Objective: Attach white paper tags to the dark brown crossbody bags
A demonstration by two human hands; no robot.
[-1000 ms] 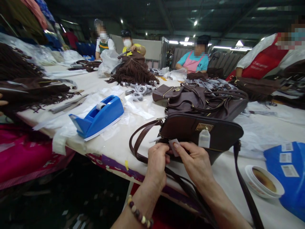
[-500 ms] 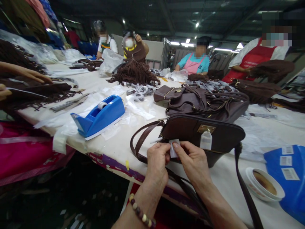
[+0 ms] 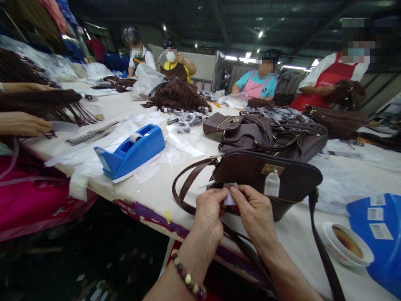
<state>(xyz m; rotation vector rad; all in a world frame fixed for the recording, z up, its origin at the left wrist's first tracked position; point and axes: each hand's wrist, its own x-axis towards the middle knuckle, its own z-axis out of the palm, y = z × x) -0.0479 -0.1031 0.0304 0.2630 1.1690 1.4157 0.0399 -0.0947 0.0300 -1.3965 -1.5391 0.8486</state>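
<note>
A dark brown handbag (image 3: 239,167) stands at the table's front edge, its strap loop out to the left and a long strap hanging at the right. A gold plate with a small translucent wrapper (image 3: 272,184) is on its front. Before the bag's left end, my left hand (image 3: 209,209) and my right hand (image 3: 255,211) pinch a small white piece (image 3: 231,200) between thumbs and fingers, thumb tips nearly touching. A thin white stick-like piece pokes out just above my left hand.
A blue tape dispenser (image 3: 130,152) stands left. More brown bags (image 3: 269,136) lie behind. At right are a bowl of brown liquid (image 3: 347,242) and a blue bag (image 3: 380,234) with labels. Another person's hands (image 3: 26,124) handle fringed brown material at far left. Several people work behind.
My thumbs have come closer together over the white piece. At the left, the other person's hands have lifted the fringed material. The person in the red apron has shifted the brown item held.
</note>
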